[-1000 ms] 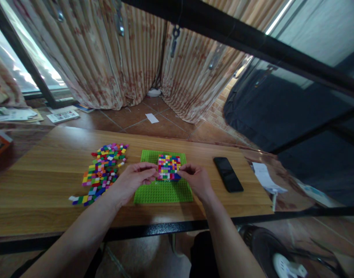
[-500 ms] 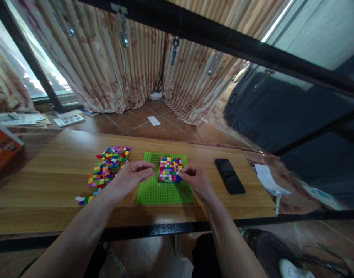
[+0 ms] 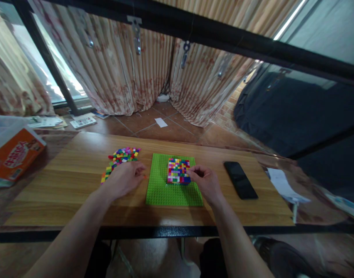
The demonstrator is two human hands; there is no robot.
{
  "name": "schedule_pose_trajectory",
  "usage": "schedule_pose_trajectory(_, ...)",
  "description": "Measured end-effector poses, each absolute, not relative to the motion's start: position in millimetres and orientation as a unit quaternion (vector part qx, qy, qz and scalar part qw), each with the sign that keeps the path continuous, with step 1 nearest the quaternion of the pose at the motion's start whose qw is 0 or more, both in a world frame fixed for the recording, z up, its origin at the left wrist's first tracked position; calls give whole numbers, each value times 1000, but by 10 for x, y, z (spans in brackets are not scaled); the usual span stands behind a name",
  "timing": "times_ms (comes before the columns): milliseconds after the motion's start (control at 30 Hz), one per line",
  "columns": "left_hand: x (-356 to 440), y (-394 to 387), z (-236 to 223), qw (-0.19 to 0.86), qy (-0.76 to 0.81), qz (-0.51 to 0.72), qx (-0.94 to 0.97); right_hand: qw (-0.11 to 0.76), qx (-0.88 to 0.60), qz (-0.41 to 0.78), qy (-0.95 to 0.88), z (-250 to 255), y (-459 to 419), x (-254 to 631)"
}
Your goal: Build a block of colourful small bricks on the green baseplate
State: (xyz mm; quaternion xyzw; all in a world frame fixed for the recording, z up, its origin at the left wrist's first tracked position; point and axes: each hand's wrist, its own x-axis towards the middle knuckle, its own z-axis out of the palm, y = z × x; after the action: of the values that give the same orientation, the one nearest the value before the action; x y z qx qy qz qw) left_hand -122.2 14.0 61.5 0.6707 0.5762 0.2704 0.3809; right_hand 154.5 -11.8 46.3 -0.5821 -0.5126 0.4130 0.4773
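Observation:
A square block of many-coloured toy bricks [image 3: 178,170] stands on the green studded baseplate [image 3: 158,197]. At the block's right edge is my right hand [image 3: 205,181], with thumb and forefinger pinched together; whatever lies between the tips is too small to make out. My left hand [image 3: 125,178] hovers left of the baseplate, in front of the pile of loose bricks [image 3: 126,154] and covering part of it. Its fingers are loosely bent, with a gap between them and the thumb. A tiny orange spot shows by the thumb tip, too blurred to name.
A black phone [image 3: 240,180] lies on the wooden table [image 3: 177,216], right of my right hand. Papers [image 3: 284,185] are beyond the table's right end. An orange-labelled plastic box [image 3: 16,152] is at the far left. A black bar [image 3: 223,40] crosses overhead before the curtains.
My left hand has drawn away leftward from the baseplate toward the loose bricks. My right hand stays at the block's right edge. The whole view has shifted, bringing more of the orange-labelled box in.

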Motion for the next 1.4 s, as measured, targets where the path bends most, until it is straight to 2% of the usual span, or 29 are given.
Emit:
schedule_pose_trajectory(100, -1067, 70, 597, 253, 561, 169, 770, 473, -583, 407, -520, 452, -125, 1545)
schedule_pose_trajectory(267, -1037, 82, 549, 190, 561, 131, 795, 482, -584, 401, -516, 486, -127, 1528)
schedule_pose_trajectory(333, -1040, 101, 545, 212, 554, 155, 790, 492, -585, 380, -520, 510, -133, 1510)
schedule_pose_trajectory(433, -976, 103, 554, 303, 509, 251, 766, 513, -573, 357, -530, 529, -163, 1453)
schedule_pose_trajectory(567, -753, 43, 554, 429, 433, 389, 690, 525, -517, 378, -559, 534, -241, 1309)
schedule_pose_trajectory(700, -530, -21, 540, 512, 381, 457, 619, 528, -468, 396, -587, 558, -306, 1179)
schedule_pose_trajectory(1000, -357, -55, 522, 549, 383, 485, 564, 545, -473, 392, -570, 505, -269, 1174)
schedule_pose_trajectory(1200, -458, -2, 554, 502, 439, 483, 568, 568, -542, 362, -502, 548, -179, 1562)
schedule_pose_trajectory(1267, -578, 65, 558, 448, 475, 472, 593, 552, -565, 369, -489, 538, -161, 1710)
schedule_pose_trajectory(1400, -901, 217, 570, 299, 558, 363, 684, 482, -579, 396, -525, 470, -169, 1830)
